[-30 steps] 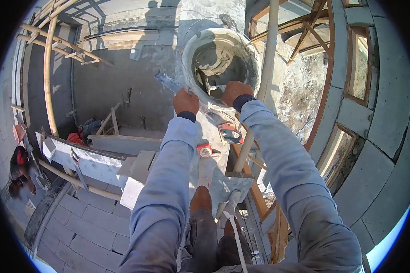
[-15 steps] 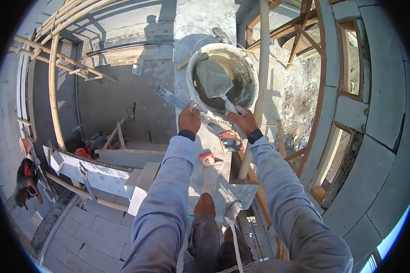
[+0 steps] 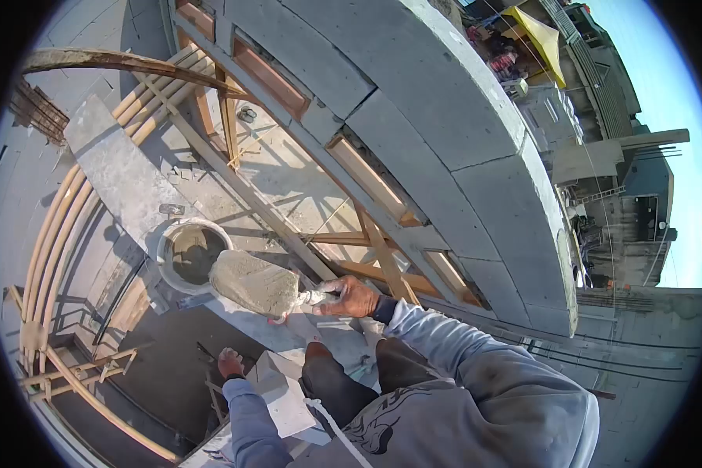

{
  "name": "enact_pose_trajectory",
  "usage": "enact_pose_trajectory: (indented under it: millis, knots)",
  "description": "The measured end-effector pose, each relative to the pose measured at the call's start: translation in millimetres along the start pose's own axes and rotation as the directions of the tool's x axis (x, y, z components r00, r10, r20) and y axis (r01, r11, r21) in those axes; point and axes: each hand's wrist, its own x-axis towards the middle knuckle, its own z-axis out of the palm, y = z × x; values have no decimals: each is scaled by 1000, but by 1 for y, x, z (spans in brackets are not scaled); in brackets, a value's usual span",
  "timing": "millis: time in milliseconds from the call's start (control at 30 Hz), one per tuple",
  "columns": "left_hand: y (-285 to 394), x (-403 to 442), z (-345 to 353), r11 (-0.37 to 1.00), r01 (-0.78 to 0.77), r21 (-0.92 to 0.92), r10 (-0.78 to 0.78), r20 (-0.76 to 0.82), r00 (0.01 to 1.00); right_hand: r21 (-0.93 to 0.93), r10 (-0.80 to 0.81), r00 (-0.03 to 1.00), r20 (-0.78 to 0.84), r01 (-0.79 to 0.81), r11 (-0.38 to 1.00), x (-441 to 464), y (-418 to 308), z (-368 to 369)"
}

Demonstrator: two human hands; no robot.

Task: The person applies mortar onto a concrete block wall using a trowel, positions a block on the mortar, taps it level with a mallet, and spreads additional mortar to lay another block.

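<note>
"What do your fingers hold?"

"My right hand point(image 3: 355, 299) has its fingers closed round the handle of the trowel point(image 3: 310, 298). The blade carries a thick load of mortar point(image 3: 253, 282) and shows just beside the bucket point(image 3: 166, 265). My left hand point(image 3: 229, 363) is low, near the block point(image 3: 288, 398); if its fingers are open or closed, I cannot tell."

"What could go wrong?"

"I think the mortar can slide off, if my wrist tilts the blade. The weight sits far from my grip, so a loose hold could let the trowel turn. Also the plank point(image 3: 125, 175) under the bucket looks narrow, and one careless step could cost me my balance."

"And what differs from half a second ago?"

"There the trowel is inside the bucket; now it is outside and loaded. My left hand is away from the bucket, its notched tool I do not see, and my view is turned toward the wall point(image 3: 413, 125)."
</note>
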Motion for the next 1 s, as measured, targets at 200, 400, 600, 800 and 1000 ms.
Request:
enact_pose_trajectory:
  millis: [200,400,600,800,1000]
  knots:
    - [52,-10,79,861,-209,463,82,279,957,-3,41,893,-449,-47,999,-257,-12,-77]
    - [167,-56,212,812,-471,344,235,545,805,133,238,407,-882,-268,954,-476,56,-85]
    - [191,-162,291,712,-632,306,454,487,747,-198,-264,-2,-964,-657,728,-596,103,-143]
    - [92,-211,302,586,-639,499,243,643,726,-370,-379,165,-911,-735,569,-602,97,-244]
    - [19,-200,248,207,-876,436,259,839,478,-505,-441,311,-842,-741,443,-591,121,-307]
